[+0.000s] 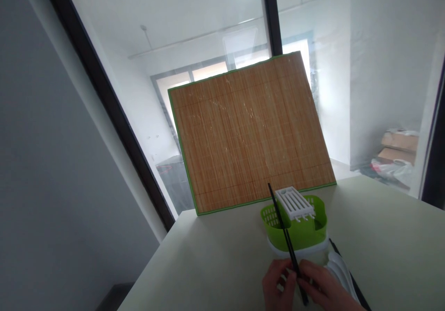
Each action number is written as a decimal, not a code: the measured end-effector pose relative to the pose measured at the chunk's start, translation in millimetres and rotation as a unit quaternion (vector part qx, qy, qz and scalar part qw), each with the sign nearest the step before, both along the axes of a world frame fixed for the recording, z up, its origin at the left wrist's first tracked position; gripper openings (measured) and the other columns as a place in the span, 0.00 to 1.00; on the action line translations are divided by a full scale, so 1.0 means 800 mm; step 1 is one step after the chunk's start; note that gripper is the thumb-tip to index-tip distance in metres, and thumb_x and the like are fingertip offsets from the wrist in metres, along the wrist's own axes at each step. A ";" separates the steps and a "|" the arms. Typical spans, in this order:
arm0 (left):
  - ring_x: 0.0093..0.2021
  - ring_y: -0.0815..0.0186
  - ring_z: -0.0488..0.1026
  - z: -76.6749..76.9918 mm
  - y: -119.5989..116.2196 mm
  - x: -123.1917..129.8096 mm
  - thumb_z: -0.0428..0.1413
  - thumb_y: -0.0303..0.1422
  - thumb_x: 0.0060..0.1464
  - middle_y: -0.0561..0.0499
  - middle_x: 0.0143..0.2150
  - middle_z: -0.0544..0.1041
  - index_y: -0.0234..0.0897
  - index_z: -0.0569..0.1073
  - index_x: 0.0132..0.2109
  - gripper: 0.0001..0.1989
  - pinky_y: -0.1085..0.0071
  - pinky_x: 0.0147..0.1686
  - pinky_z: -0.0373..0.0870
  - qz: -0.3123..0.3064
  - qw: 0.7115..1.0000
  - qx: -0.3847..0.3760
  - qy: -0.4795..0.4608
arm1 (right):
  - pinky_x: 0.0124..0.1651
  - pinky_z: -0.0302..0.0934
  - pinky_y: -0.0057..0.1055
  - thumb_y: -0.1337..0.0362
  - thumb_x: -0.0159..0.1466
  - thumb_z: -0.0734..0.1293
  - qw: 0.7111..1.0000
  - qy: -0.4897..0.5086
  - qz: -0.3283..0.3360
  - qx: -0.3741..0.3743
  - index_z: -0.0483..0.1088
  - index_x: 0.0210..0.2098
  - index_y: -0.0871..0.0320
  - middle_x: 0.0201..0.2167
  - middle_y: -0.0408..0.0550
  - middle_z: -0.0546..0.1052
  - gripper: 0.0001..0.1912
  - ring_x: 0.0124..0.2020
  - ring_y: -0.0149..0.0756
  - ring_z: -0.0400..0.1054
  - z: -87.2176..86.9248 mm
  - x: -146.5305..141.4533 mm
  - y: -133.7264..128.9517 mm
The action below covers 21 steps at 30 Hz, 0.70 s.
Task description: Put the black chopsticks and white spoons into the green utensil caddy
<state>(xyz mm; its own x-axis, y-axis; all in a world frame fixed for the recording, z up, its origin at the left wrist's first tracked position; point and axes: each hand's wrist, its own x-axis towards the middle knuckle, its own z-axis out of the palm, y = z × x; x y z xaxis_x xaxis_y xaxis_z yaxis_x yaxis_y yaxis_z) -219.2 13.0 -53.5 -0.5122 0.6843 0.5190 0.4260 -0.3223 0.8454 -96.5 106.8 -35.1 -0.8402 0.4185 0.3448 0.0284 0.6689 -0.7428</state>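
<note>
My left hand point(279, 284) and my right hand point(321, 285) meet near the bottom of the head view, both closed on black chopsticks point(289, 245). Two seem to lie together, one reaching farther up, though their overlap makes the number hard to tell. The long tip passes in front of a green utensil basket point(301, 237) with a white base. Across the basket's top lies a white slotted rack point(295, 203) with small hooks along its near edge. Beside my right hand are white spoons point(338, 270), partly hidden by it. Another black stick point(355, 285) lies along their right side.
All of this stands on a pale table point(215, 255). A bamboo mat point(250, 135) with green edging leans upright against the glass behind the basket. Beyond the glass, cardboard boxes point(399, 145) are stacked at the right. The table's left edge slants toward a grey wall point(69, 162).
</note>
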 end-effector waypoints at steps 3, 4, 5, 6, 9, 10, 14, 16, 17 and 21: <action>0.32 0.68 0.72 0.003 -0.001 0.001 0.54 0.41 0.54 0.48 0.33 0.76 0.39 0.77 0.38 0.12 0.76 0.29 0.67 -0.001 0.999 -0.031 -0.029 | 0.31 0.56 0.27 0.56 0.62 0.58 0.998 -0.033 0.020 -0.054 0.62 0.25 0.56 0.24 0.40 0.67 0.14 0.27 0.30 0.61 0.007 0.000 0.003; 0.32 0.68 0.71 0.005 -0.002 0.001 0.54 0.41 0.54 0.48 0.32 0.76 0.38 0.77 0.38 0.12 0.75 0.29 0.67 0.000 0.998 -0.044 -0.046 | 0.28 0.55 0.27 0.56 0.62 0.58 0.996 -0.046 0.025 -0.072 0.62 0.24 0.56 0.22 0.39 0.65 0.13 0.25 0.29 0.60 0.009 0.001 0.004; 0.32 0.68 0.71 0.006 -0.002 0.001 0.54 0.41 0.54 0.49 0.32 0.76 0.38 0.77 0.38 0.12 0.75 0.30 0.68 0.001 0.996 -0.057 -0.066 | 0.26 0.53 0.26 0.56 0.61 0.59 0.994 -0.058 0.031 -0.089 0.61 0.24 0.56 0.20 0.38 0.63 0.13 0.24 0.28 0.58 0.011 0.001 0.005; 0.31 0.68 0.71 0.007 -0.002 0.001 0.54 0.41 0.54 0.49 0.31 0.76 0.37 0.77 0.37 0.12 0.75 0.29 0.67 0.001 0.994 -0.068 -0.087 | 0.25 0.52 0.25 0.56 0.61 0.59 0.992 -0.066 0.038 -0.103 0.61 0.24 0.57 0.19 0.37 0.62 0.13 0.22 0.28 0.58 0.012 0.002 0.006; 0.28 0.70 0.69 0.010 0.000 0.001 0.57 0.41 0.51 0.50 0.30 0.76 0.36 0.77 0.37 0.13 0.76 0.27 0.66 -0.007 0.988 -0.076 -0.131 | 0.23 0.51 0.25 0.57 0.61 0.59 0.986 -0.075 0.059 -0.138 0.62 0.25 0.57 0.19 0.36 0.61 0.12 0.21 0.26 0.58 0.013 0.003 0.008; 0.27 0.71 0.68 0.011 0.001 0.001 0.58 0.41 0.50 0.50 0.29 0.76 0.35 0.78 0.36 0.14 0.76 0.25 0.66 -0.011 0.987 -0.076 -0.141 | 0.23 0.52 0.24 0.57 0.61 0.59 0.984 -0.076 0.065 -0.148 0.62 0.25 0.58 0.19 0.36 0.61 0.12 0.21 0.26 0.58 0.012 0.003 0.008; 0.21 0.74 0.64 0.018 0.006 0.002 0.59 0.43 0.47 0.53 0.23 0.73 0.33 0.78 0.36 0.16 0.78 0.21 0.62 -0.031 0.980 -0.084 -0.180 | 0.23 0.53 0.23 0.59 0.60 0.60 0.976 -0.080 0.092 -0.181 0.62 0.25 0.58 0.18 0.36 0.63 0.10 0.20 0.26 0.60 0.009 0.002 0.008; 0.19 0.75 0.62 0.023 0.007 0.003 0.60 0.43 0.46 0.55 0.20 0.71 0.32 0.78 0.36 0.17 0.78 0.19 0.60 -0.043 0.976 -0.088 -0.197 | 0.23 0.54 0.23 0.60 0.60 0.60 0.972 -0.083 0.105 -0.195 0.63 0.26 0.58 0.19 0.36 0.64 0.10 0.20 0.26 0.61 0.007 0.001 0.007; 0.18 0.76 0.61 0.026 0.008 0.004 0.60 0.44 0.46 0.55 0.20 0.70 0.32 0.78 0.36 0.17 0.78 0.19 0.60 -0.047 0.974 -0.088 -0.203 | 0.23 0.54 0.23 0.60 0.60 0.60 0.970 -0.084 0.109 -0.202 0.64 0.26 0.58 0.19 0.36 0.64 0.09 0.20 0.26 0.61 0.006 0.000 0.007; 0.17 0.76 0.60 0.044 0.007 0.004 0.60 0.45 0.46 0.55 0.21 0.70 0.32 0.77 0.37 0.19 0.78 0.17 0.59 -0.030 0.975 -0.083 -0.202 | 0.23 0.54 0.23 0.61 0.60 0.60 0.965 -0.087 0.117 -0.217 0.66 0.29 0.58 0.18 0.36 0.65 0.08 0.21 0.26 0.62 0.006 0.003 0.005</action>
<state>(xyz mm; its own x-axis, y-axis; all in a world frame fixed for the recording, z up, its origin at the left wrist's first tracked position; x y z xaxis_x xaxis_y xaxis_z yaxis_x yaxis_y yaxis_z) -216.1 18.4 -18.0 -0.6085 0.7767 0.1628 0.0316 -0.1813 0.9829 -94.4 110.8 -30.1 -0.9584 0.2842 0.0244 0.0643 0.2983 -0.9523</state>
